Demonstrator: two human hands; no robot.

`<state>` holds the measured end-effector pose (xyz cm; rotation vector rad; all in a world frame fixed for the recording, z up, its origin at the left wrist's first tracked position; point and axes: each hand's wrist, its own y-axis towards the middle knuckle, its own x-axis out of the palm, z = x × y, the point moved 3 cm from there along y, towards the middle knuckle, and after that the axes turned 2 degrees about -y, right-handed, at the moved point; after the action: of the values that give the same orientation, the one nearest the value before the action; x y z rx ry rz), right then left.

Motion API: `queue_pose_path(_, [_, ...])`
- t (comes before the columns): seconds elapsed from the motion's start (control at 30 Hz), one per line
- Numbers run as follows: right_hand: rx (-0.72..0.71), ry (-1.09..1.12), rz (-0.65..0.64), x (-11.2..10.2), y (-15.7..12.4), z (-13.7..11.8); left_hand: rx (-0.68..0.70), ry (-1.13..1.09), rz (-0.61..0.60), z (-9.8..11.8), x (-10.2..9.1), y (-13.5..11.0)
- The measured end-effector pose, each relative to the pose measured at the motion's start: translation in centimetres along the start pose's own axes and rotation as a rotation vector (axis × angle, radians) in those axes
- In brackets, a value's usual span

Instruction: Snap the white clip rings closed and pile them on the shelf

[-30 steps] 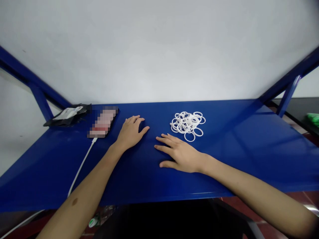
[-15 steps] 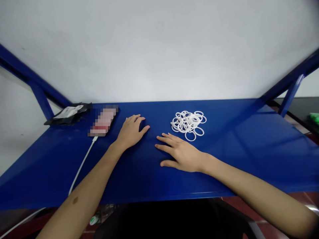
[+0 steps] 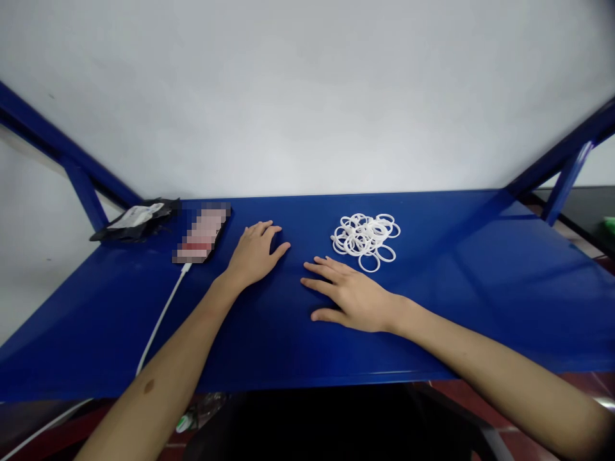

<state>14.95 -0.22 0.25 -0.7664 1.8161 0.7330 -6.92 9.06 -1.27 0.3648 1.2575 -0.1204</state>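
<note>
My left hand (image 3: 254,253) lies palm down on the blue shelf (image 3: 480,288), fingers stretched out, holding nothing. My right hand (image 3: 350,294) also rests flat and open on the shelf, just to the right of the left one. A heap of several white rings (image 3: 366,234) lies a short way beyond my right fingertips, not touched by them. A phone (image 3: 202,233) with a white cable (image 3: 161,320) plugged in sits to the left of my left hand.
A black packet with a white label (image 3: 137,219) lies at the shelf's back left corner. Blue slanted frame struts (image 3: 560,160) rise at both ends against a white wall. The cable runs off the shelf's front edge at the left.
The view has shifted slightly; both hands stay flat in the same places on the shelf.
</note>
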Motion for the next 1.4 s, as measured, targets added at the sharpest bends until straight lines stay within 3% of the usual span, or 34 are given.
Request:
queue_pose_path(0.47, [-0.006, -0.035, -0.006, -0.1, 0.0, 0.0, 0.036, -0.016, 0.005, 0.3, -0.2, -0.2])
queue_pose_path(0.63, [-0.085, -0.109, 0.08, -0.8, 0.2, -0.2, 0.139, -0.31, 0.025, 2.6, -1.1, -0.7])
queue_pose_path(0.9, [-0.225, -0.343, 0.168, -1.1, 0.2, -1.1, 0.168, -0.782, 0.005, 6.3, -1.6, -2.4])
queue_pose_path(1.23, [-0.262, -0.431, 0.15, -1.1, 0.2, -1.5, 0.094, -0.957, -0.016, 6.8, -1.5, -2.8])
queue_pose_path(1.4, [-0.258, -0.425, 0.144, -1.1, 0.1, -1.6, 0.113, -0.937, -0.01, 6.8, -2.0, -2.8])
